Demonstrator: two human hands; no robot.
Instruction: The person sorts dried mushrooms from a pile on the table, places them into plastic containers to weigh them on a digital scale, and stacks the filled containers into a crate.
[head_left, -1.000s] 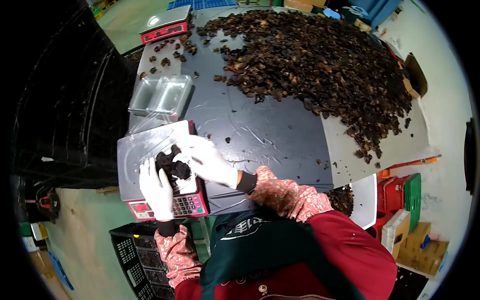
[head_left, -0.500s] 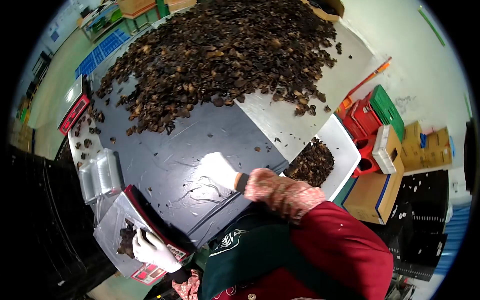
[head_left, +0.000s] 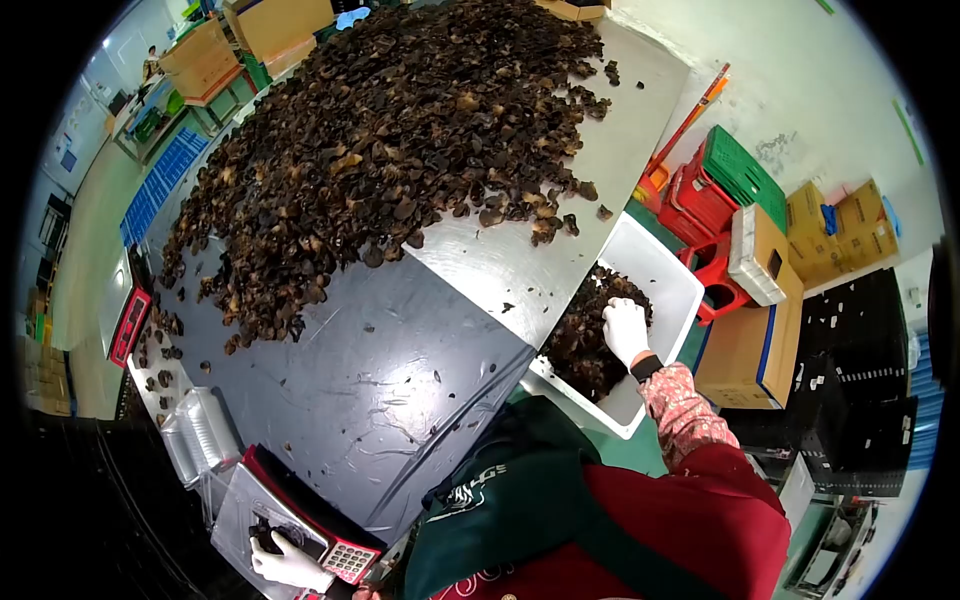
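Note:
My left hand (head_left: 290, 565), in a white glove, is at the lower left over a scale with clear plastic (head_left: 235, 515) on its top. Its fingers are curled against a small clump of dark dried fungus pieces (head_left: 263, 532). My right hand (head_left: 626, 332), also gloved in white, reaches into a white bin (head_left: 683, 290) on the right. Its fingers are closed at the surface of the dark fungus pieces in the bin (head_left: 580, 350); whether they grip any is hidden. A large heap of the same pieces (head_left: 380, 150) covers the far part of the table.
Stacked clear plastic trays (head_left: 198, 435) stand beside the scale with the keypad (head_left: 352, 562). A second red scale (head_left: 128, 315) sits at the table's left edge. Loose bits dot the grey table sheet (head_left: 370, 370). Red crates (head_left: 690, 215) and cardboard boxes (head_left: 750, 350) stand beyond the bin.
My right hand has moved from above the grey sheet rightward into the white bin. My left hand stays at the scale. The view has shifted to the right.

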